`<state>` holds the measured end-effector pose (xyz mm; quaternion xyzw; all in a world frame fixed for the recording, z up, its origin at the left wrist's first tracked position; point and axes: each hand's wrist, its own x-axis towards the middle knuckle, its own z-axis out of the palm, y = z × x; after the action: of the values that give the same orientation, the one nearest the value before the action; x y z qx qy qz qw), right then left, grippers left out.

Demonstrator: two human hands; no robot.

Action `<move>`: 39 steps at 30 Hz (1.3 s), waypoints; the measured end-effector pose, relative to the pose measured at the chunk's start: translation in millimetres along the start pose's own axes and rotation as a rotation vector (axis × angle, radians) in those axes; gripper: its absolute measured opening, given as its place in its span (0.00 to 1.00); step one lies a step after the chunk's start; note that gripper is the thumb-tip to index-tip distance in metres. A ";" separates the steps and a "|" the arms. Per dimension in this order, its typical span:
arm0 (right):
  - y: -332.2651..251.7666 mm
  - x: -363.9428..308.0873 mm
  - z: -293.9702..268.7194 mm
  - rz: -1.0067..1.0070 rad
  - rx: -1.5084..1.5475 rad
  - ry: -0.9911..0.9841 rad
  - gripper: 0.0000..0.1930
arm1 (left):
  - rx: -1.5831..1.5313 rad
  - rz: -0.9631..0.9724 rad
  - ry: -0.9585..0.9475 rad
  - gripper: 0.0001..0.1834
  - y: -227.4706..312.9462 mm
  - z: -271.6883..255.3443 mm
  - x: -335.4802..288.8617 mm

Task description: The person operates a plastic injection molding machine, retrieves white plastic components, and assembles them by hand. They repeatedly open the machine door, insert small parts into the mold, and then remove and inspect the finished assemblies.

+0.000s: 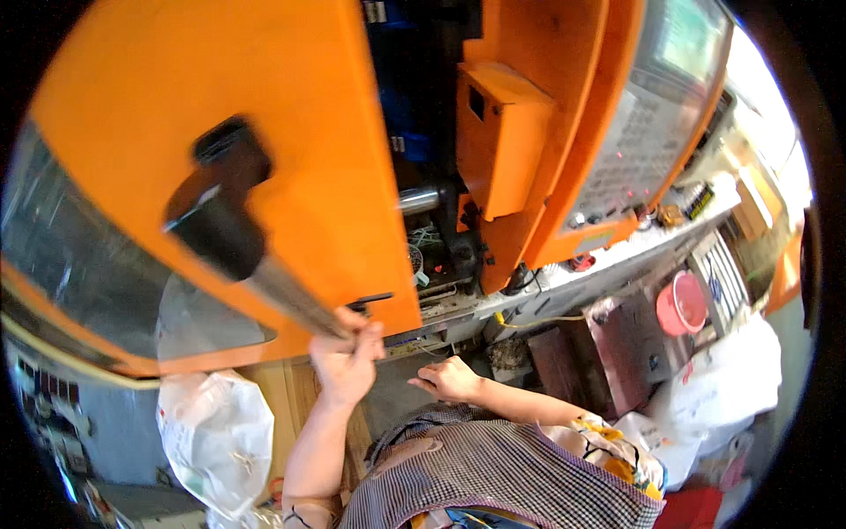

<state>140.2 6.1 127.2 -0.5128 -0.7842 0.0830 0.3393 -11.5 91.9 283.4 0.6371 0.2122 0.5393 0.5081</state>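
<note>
My left hand is closed around the lower end of a black-headed tool. Its grey-brown handle slants up and left, and the blurred black head is in front of the orange machine door. Just beyond the hand, a small black door handle sticks out from the door's lower corner. My right hand is low in front of my checked apron, fingers curled inward. What it holds, if anything, is hidden. A dark opening right of the door shows a shiny metal rod.
An orange box juts out beside the opening, left of a control panel. A pink basin is at right, above a white sack. A white bag hangs at lower left. A yellow cable runs along the machine base.
</note>
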 end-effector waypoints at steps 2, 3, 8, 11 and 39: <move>8.7 -4.3 -2.7 -0.008 -0.038 -0.109 0.16 | 0.081 0.023 -0.070 0.05 -2.7 26.4 4.4; 14.7 -8.8 -2.9 0.008 -0.017 -0.124 0.15 | 0.143 0.026 -0.092 0.05 -4.2 39.6 6.2; 59.1 -37.2 12.0 0.019 0.073 -0.221 0.10 | 0.245 0.184 -0.064 0.09 -15.1 103.3 13.7; 84.1 -55.9 10.7 0.125 0.226 -0.486 0.14 | 0.261 0.066 -0.074 0.16 -20.0 134.6 13.0; -101.1 21.4 108.9 -0.558 0.343 -0.654 0.15 | 0.900 -0.519 1.040 0.04 16.2 -163.2 -321.9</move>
<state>-7.9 1.7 102.7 -0.1656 -0.9330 0.2746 0.1634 -269.0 -109.6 129.8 0.3752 0.7707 0.4951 0.1422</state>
